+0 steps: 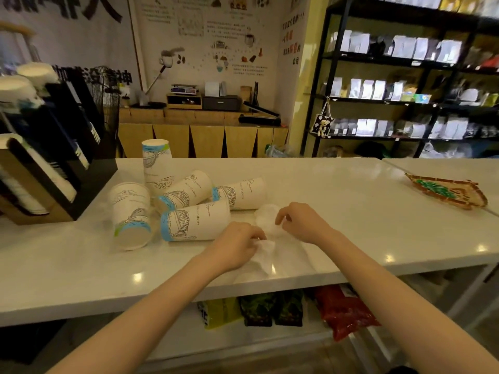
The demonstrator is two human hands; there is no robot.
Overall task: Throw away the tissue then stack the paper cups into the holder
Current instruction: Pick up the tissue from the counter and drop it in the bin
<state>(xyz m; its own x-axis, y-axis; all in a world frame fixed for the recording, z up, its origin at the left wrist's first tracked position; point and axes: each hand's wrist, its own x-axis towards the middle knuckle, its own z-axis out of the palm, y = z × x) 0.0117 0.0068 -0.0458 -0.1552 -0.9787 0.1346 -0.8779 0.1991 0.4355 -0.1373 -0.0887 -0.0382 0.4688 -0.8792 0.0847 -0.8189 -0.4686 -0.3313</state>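
A crumpled white tissue point(266, 253) lies on the white counter point(351, 211) near its front edge. My left hand point(237, 245) pinches the tissue's left side. My right hand point(299, 221) touches its far right part with curled fingers. Several white paper cups with blue bands lie behind the hands: one point(195, 221) on its side just left of my left hand, two more point(239, 194) point(186, 191) on their sides behind it, one point(131, 214) tipped at the left, one point(156, 164) standing upside down. The black cup holder point(89, 174) stands at the far left with cup stacks in its slots.
A woven, patterned fan point(448, 194) lies at the counter's right end. Coloured bags point(343, 310) sit on a shelf under the counter. Black shelving point(405, 98) with packets fills the right background, and a wooden sideboard point(199, 136) stands behind the counter.
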